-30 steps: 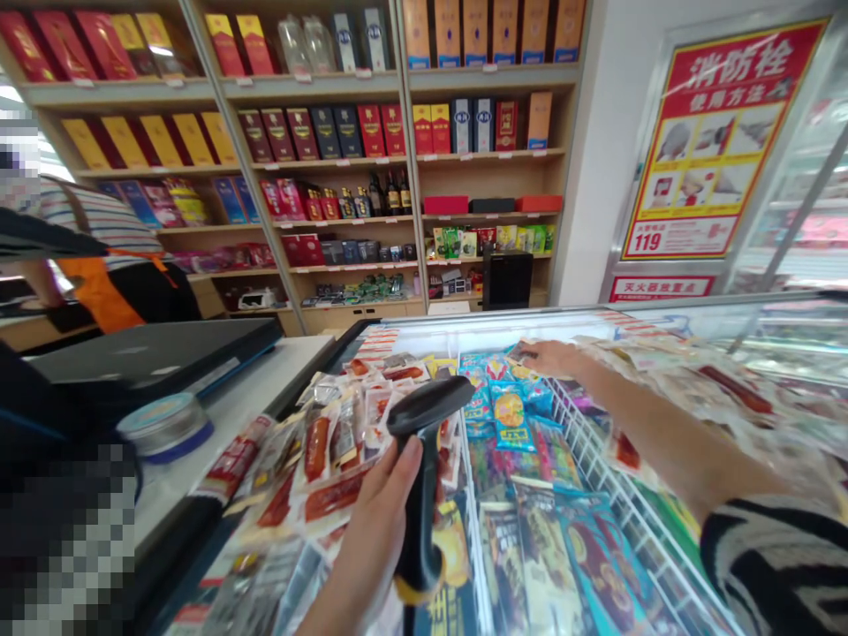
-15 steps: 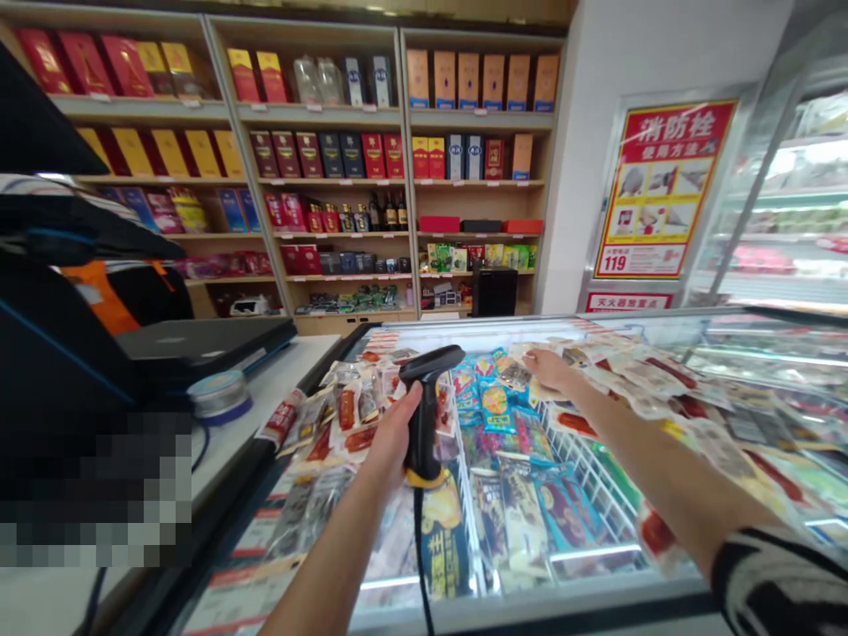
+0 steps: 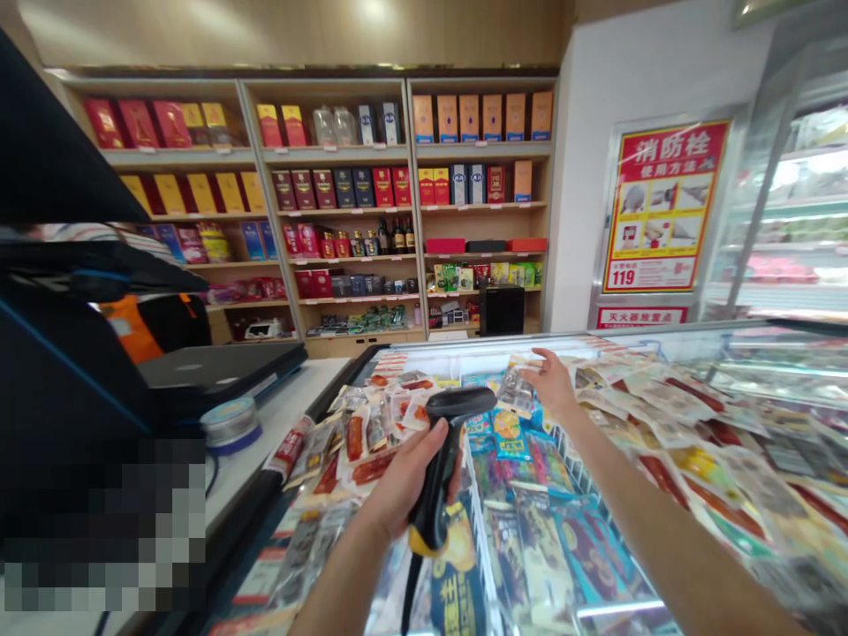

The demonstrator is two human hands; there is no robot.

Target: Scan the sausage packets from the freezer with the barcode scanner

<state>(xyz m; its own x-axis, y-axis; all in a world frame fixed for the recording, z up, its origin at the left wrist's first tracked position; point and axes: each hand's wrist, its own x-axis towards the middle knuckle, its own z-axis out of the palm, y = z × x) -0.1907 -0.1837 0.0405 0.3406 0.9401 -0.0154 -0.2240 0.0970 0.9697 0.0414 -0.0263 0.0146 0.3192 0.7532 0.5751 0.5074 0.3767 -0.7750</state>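
My left hand [image 3: 405,481] is wrapped round the handle of a black barcode scanner [image 3: 441,477] with a yellow band at its base and a cable hanging down. The scanner's head points right, towards a clear packet of dark food [image 3: 517,387]. That packet is pinched at its upper right by my right hand [image 3: 551,382], above the blue snack bags [image 3: 509,433] in the freezer. Left of the scanner lie vacuum packs of reddish sausage [image 3: 364,442]. Underneath the scanner, part of a dark green and yellow bag [image 3: 457,583] shows.
A white wire divider [image 3: 482,548] runs through the chest freezer. More flat packets [image 3: 722,459] are heaped on the right. On the left counter [image 3: 291,402] stand a roll of tape [image 3: 230,424] and a black flat device [image 3: 225,362]. Shelves of boxes [image 3: 331,190] line the back wall.
My right hand has lifted the packet from among the bags. My left hand has moved right and down with the scanner, tilting it towards the packet. The view has tipped upward.
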